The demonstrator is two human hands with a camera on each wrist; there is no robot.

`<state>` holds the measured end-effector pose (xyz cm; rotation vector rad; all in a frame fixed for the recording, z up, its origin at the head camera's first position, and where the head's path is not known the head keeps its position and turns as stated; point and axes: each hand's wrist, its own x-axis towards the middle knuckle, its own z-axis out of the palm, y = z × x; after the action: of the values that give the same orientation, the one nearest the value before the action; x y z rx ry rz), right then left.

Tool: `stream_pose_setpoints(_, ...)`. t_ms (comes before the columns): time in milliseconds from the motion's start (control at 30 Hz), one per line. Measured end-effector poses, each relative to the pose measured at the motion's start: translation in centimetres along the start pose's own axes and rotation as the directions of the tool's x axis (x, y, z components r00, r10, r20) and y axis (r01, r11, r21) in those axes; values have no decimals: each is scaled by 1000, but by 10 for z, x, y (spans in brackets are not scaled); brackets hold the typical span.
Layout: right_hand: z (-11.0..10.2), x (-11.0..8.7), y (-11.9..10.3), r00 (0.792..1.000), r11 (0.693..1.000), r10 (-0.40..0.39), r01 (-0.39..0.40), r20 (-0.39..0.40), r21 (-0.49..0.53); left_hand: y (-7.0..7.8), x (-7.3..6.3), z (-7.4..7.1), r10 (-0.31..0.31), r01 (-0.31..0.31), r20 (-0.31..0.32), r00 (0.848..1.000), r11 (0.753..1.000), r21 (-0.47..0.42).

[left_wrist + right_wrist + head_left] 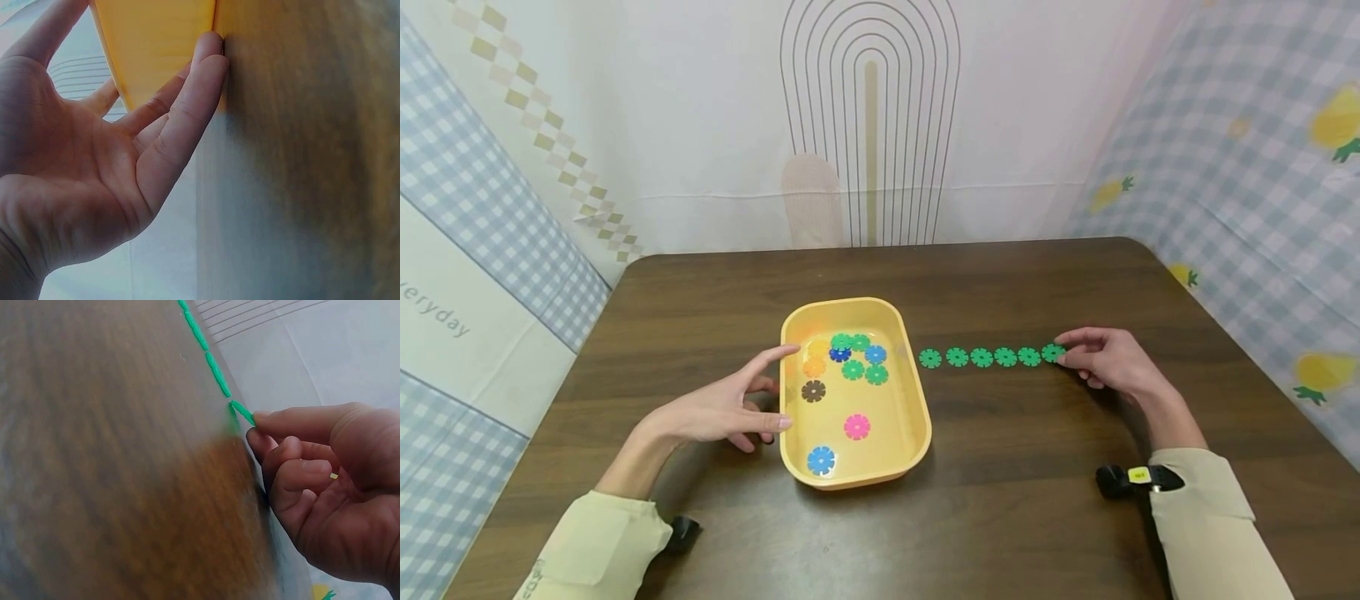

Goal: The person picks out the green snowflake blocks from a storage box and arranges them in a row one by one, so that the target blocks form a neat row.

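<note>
- The right hand (1105, 362) pinches a flat green plastic disc with a notched edge (1052, 353) between its fingertips; in the right wrist view this piece tilts, its near edge raised off the brown wood-grained counter (1015, 500).
- Just left of that hand, a line of five matching green notched discs (982, 357) runs across the counter toward the tray, each lying flat, with small gaps between them.
- The left hand (715, 408) grasps nothing: its fingers are spread and loose, with thumb and forefinger at the near side wall of a yellow rectangular plastic tray with rounded corners (917, 400), which stands just right of it.
- Inside the tray, beyond the left hand's fingertips, lie four more green notched discs (877, 374), mostly toward the far end, among blue, yellow and orange ones.
- Also in there, a brown notched disc (813, 391) lies close to the left forefinger, and a pink notched disc (857, 427) sits to the right of the thumb.
- As for progress, five pieces look settled and the sixth, at the line's end, appears not fully laid down; whether the tray's four green ones also belong in the line cannot be told.
</note>
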<state>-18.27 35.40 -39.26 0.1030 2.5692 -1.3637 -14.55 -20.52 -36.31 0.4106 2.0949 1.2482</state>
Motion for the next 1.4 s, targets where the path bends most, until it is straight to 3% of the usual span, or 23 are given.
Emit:
stream_pose_setpoints(1000, 3, -3, -2, 999, 998, -35, 33, -31, -57, -1, 0, 1, -14, 14, -9, 1000, 1000, -2)
stream_pose_setpoints(1167, 4, -7, -23, 997, 996, -59, 55, -44, -76, -1, 0, 1, -17, 17, -7, 1000, 1000, -8)
stream_pose_setpoints(1400, 25, -8, -81, 985, 981, -173, 173, 8, -92, 0, 0, 1, -22, 22, -12, 1000, 1000, -13)
